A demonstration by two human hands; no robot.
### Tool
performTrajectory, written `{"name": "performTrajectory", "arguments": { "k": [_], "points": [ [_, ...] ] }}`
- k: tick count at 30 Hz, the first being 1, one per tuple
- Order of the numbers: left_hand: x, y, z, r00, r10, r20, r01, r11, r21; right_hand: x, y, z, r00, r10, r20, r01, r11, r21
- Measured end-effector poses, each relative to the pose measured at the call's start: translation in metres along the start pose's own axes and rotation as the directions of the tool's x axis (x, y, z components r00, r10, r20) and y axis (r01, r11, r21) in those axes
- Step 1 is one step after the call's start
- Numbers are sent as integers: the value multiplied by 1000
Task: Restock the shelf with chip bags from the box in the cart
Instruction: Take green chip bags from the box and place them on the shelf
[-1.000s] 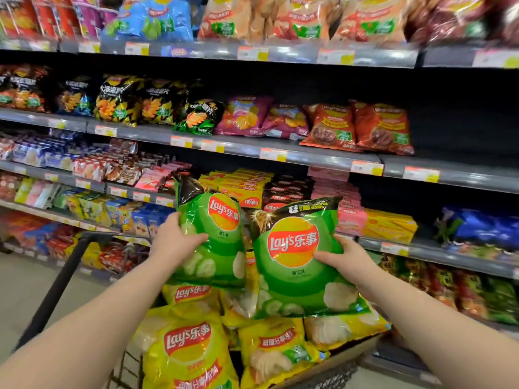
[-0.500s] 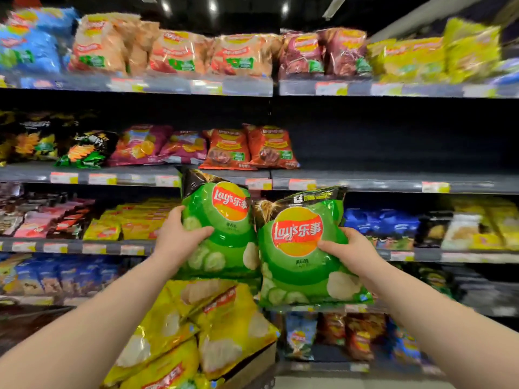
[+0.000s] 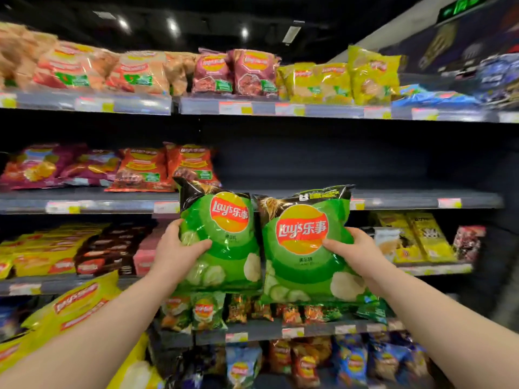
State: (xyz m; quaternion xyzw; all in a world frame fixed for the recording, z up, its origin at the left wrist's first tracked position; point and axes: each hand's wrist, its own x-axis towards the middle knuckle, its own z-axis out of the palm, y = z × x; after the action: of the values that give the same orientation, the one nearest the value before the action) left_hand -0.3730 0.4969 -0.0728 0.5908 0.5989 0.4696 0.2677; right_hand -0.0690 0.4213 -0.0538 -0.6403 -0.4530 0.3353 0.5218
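Note:
I hold two green Lay's chip bags upright, side by side, in front of the shelving. My left hand (image 3: 177, 248) grips the left green bag (image 3: 224, 242) by its left edge. My right hand (image 3: 356, 252) grips the right green bag (image 3: 303, 248) by its right edge. Behind the bags runs a grey shelf (image 3: 407, 199) whose right stretch shows no goods, with red chip bags (image 3: 165, 168) at its left. Yellow Lay's bags (image 3: 75, 307) show at the lower left; the box and cart under them are out of sight.
The top shelf (image 3: 280, 108) carries orange, maroon and yellow chip bags. Lower shelves hold yellow and dark packets (image 3: 415, 237), small snack bags (image 3: 207, 310) and blue bags (image 3: 351, 360). Price tags line each shelf edge.
The view has swung up and to the right, away from the box of yellow bags. Both hands have lifted the two green bags higher, level with the bare stretch of shelf.

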Motion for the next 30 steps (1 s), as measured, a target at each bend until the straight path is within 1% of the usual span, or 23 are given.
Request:
{"name": "performTrajectory", "arguments": {
  "k": [3, 8, 14, 17, 20, 25, 30],
  "points": [
    [15, 15, 18, 1000, 26, 6, -26, 1000, -14, 22, -1, -20, 1000, 0, -17, 1, 1000, 19],
    [53, 36, 47, 997, 61, -47, -63, 996, -56, 64, -7, -38, 999, -12, -41, 14, 998, 57],
    [115, 50, 73, 988, 113, -107, -123, 988, -91, 135, -21, -46, 995, -62, -72, 68, 995, 77],
    [155, 58, 81, 980, 140, -144, -154, 984, -91, 180, -33, -41, 993, -80, -89, 85, 995, 53],
    [190, 65, 84, 968, 175, -182, -192, 978, -84, 227, -46, -32, 990, -105, -90, 111, 991, 71],
    [240, 57, 79, 957, 151, -248, -187, 973, -131, 297, -55, -6, 990, -120, -68, 127, 984, 123],
    [265, 49, 76, 951, 95, -295, -151, 974, -171, 355, -62, 28, 988, -154, -18, 155, 977, 145]
  ]
}}
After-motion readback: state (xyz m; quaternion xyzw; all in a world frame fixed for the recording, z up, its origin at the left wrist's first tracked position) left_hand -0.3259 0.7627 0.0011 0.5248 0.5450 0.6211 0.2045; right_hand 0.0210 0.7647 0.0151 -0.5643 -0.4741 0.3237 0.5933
